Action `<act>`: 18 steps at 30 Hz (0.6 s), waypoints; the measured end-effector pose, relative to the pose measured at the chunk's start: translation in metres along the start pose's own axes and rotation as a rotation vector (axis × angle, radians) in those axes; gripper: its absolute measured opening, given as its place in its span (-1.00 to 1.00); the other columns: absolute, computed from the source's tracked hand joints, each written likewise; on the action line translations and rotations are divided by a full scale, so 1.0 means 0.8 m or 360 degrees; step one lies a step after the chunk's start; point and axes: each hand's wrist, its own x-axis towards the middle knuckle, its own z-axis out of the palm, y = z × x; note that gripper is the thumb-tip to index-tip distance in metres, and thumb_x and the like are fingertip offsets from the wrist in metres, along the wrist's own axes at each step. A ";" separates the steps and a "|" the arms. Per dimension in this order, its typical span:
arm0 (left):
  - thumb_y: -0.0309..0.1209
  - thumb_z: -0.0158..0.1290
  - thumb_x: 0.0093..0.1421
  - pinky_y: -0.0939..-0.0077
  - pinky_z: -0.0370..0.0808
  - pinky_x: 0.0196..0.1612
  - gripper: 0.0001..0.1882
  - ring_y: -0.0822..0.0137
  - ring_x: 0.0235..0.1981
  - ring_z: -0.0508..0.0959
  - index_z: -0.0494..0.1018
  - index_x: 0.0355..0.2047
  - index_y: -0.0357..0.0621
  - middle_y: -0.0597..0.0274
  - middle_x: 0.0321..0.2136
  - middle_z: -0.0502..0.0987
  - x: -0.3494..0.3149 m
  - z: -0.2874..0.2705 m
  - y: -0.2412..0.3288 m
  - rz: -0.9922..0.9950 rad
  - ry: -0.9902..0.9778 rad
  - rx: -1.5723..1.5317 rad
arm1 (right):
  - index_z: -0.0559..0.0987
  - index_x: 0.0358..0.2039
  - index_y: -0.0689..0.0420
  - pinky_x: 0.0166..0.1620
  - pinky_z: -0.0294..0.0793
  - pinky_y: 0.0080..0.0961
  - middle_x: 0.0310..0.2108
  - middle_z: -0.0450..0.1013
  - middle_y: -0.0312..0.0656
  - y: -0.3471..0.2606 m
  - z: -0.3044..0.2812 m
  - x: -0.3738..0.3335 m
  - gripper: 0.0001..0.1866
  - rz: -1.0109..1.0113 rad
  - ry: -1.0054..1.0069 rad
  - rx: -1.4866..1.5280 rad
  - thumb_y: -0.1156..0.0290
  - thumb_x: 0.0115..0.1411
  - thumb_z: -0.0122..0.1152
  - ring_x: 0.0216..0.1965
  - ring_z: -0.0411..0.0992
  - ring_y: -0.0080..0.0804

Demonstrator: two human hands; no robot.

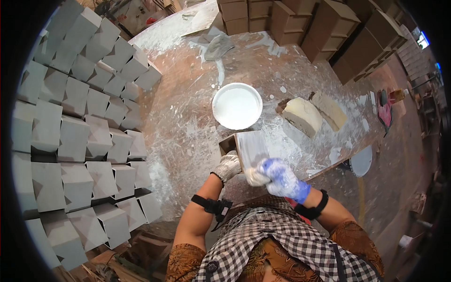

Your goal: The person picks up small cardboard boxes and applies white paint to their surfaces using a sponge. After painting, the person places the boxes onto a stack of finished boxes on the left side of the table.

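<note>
A wooden box with one open end is held low over the near part of the worktable. Wet white coating covers its upper face; the inside of its open end is bare brown. My left hand, in a white knit glove, grips the box at that open end, some fingers hidden by its wall. My right hand, in a blue glove smeared with white, is closed on a cream-coloured sponge pressed to the near right part of the coated face. A round tub of white paint stands just beyond the box.
Stacked white-coated boxes fill the left side. Bare brown boxes stand at the far right. Two cream foam blocks lie right of the tub on the paint-spattered worktable. A grey cloth lies farther back.
</note>
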 end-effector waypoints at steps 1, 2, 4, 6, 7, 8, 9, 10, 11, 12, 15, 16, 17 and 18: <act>-0.12 -0.02 0.22 0.42 0.54 -0.26 -0.59 0.27 -0.21 0.58 0.46 -0.06 -0.13 0.07 -0.16 0.55 0.000 -0.002 0.002 0.0140 0.0036 0.0263 | 0.40 -0.51 0.08 -0.35 0.31 -0.51 -0.61 0.21 -0.30 0.000 0.006 -0.007 -0.97 0.0077 0.0015 0.0180 0.51 0.03 0.01 -0.55 0.22 -0.52; -0.14 -0.02 0.19 0.33 0.53 -0.22 -0.61 0.20 -0.20 0.57 0.49 -0.09 -0.12 0.04 -0.17 0.55 0.000 -0.004 0.005 0.0186 0.0082 0.0271 | 0.41 -0.49 0.08 -0.33 0.35 -0.48 -0.60 0.23 -0.29 -0.009 0.003 -0.003 -0.98 0.0175 0.0100 0.0148 0.49 0.02 0.03 -0.53 0.27 -0.49; -0.18 -0.01 0.13 0.15 0.51 -0.14 -0.64 0.06 -0.16 0.56 0.55 -0.16 -0.09 -0.03 -0.21 0.56 -0.002 -0.011 0.012 0.0278 0.0173 0.0290 | 0.43 -0.44 0.08 -0.28 0.42 -0.41 -0.57 0.28 -0.24 -0.036 -0.009 0.023 -0.92 0.0274 0.0623 -0.0634 0.48 -0.01 0.07 -0.49 0.37 -0.40; -0.23 -0.01 0.14 0.23 0.56 -0.33 -0.68 0.17 -0.29 0.62 0.55 -0.20 -0.13 0.05 -0.34 0.61 -0.008 -0.021 0.016 0.0265 0.0078 0.0472 | 0.45 -0.38 0.12 -0.21 0.44 -0.34 -0.50 0.33 -0.16 -0.063 -0.018 0.061 -0.84 0.0332 0.0847 -0.1549 0.48 -0.05 0.11 -0.40 0.41 -0.28; -0.25 -0.01 0.13 0.21 0.55 -0.33 -0.69 0.17 -0.29 0.62 0.56 -0.21 -0.13 0.04 -0.35 0.61 -0.009 -0.026 0.021 0.0260 -0.0031 0.0582 | 0.45 -0.34 0.15 -0.17 0.43 -0.32 -0.45 0.35 -0.12 -0.069 -0.020 0.084 -0.79 0.0322 0.0749 -0.1938 0.48 -0.06 0.14 -0.34 0.41 -0.23; -0.27 -0.02 0.12 0.18 0.55 -0.32 -0.70 0.18 -0.29 0.62 0.57 -0.23 -0.14 0.04 -0.35 0.61 -0.010 -0.030 0.025 0.0277 -0.0128 0.0714 | 0.46 -0.30 0.17 -0.13 0.43 -0.29 -0.39 0.37 -0.08 -0.074 -0.021 0.106 -0.74 0.0305 0.0641 -0.2325 0.48 -0.07 0.17 -0.28 0.41 -0.18; -0.31 -0.04 0.12 0.15 0.55 -0.32 -0.71 0.20 -0.29 0.62 0.58 -0.24 -0.13 0.05 -0.33 0.61 -0.011 -0.033 0.029 0.0277 -0.0149 0.0645 | 0.46 -0.26 0.20 -0.09 0.43 -0.27 -0.33 0.39 -0.04 -0.076 -0.020 0.121 -0.69 0.0282 0.0525 -0.2711 0.48 -0.08 0.19 -0.22 0.41 -0.14; -0.33 -0.05 0.12 0.15 0.54 -0.28 -0.72 0.15 -0.27 0.61 0.58 -0.24 -0.14 0.02 -0.31 0.60 -0.013 -0.035 0.032 0.0262 -0.0086 0.0575 | 0.47 -0.22 0.22 -0.05 0.42 -0.24 -0.27 0.41 0.00 -0.075 -0.016 0.128 -0.65 0.0098 0.0342 -0.3099 0.47 -0.09 0.22 -0.16 0.41 -0.09; -0.35 -0.06 0.12 0.15 0.53 -0.25 -0.72 0.10 -0.24 0.60 0.57 -0.25 -0.15 -0.02 -0.30 0.59 -0.014 -0.037 0.034 0.0272 -0.0019 0.0513 | 0.47 -0.26 0.20 -0.05 0.43 -0.25 -0.29 0.40 -0.02 -0.071 -0.007 0.125 -0.71 0.0260 0.0541 -0.2257 0.51 -0.08 0.17 -0.18 0.41 -0.12; -0.37 -0.07 0.12 0.15 0.52 -0.21 -0.72 0.05 -0.22 0.58 0.57 -0.25 -0.17 -0.05 -0.29 0.58 -0.014 -0.038 0.035 0.0298 0.0019 0.0478 | 0.47 -0.30 0.18 -0.05 0.43 -0.26 -0.31 0.40 -0.04 -0.064 0.003 0.110 -0.76 0.0260 0.0638 -0.1419 0.54 -0.06 0.12 -0.19 0.41 -0.15; -0.31 -0.01 0.10 0.18 0.52 -0.16 -0.73 0.07 -0.16 0.56 0.58 -0.28 -0.17 -0.06 -0.15 0.53 -0.012 -0.034 0.031 -0.0095 -0.0034 -0.0117 | 0.48 -0.37 0.15 -0.07 0.45 -0.32 -0.34 0.41 -0.13 -0.040 0.034 0.056 -0.82 0.0280 0.0548 -0.0125 0.59 -0.04 0.04 -0.22 0.42 -0.26; -0.28 0.01 0.10 0.19 0.52 -0.15 -0.73 0.07 -0.14 0.55 0.58 -0.29 -0.17 -0.06 -0.10 0.52 -0.008 -0.032 0.030 -0.0187 -0.0037 -0.0273 | 0.50 -0.35 0.15 -0.08 0.46 -0.35 -0.33 0.43 -0.16 -0.036 0.041 0.040 -0.81 0.0239 0.0350 -0.0754 0.59 -0.05 0.06 -0.21 0.43 -0.31; -0.23 0.07 0.06 0.17 0.52 -0.15 -0.70 0.05 -0.14 0.56 0.59 -0.32 -0.18 -0.08 -0.12 0.52 -0.012 -0.025 0.025 0.0215 0.0103 0.0487 | 0.50 -0.32 0.15 -0.07 0.46 -0.36 -0.32 0.44 -0.19 -0.049 0.047 0.018 -0.78 0.0328 0.0181 -0.1861 0.59 -0.05 0.07 -0.21 0.44 -0.34; -0.24 0.07 0.05 0.17 0.53 -0.16 -0.70 0.05 -0.15 0.56 0.59 -0.32 -0.18 -0.09 -0.16 0.53 -0.008 -0.023 0.021 0.0240 0.0137 0.0433 | 0.51 -0.30 0.16 -0.06 0.46 -0.37 -0.30 0.44 -0.22 -0.056 0.053 0.006 -0.76 0.0307 -0.0044 -0.2974 0.58 -0.05 0.08 -0.20 0.44 -0.37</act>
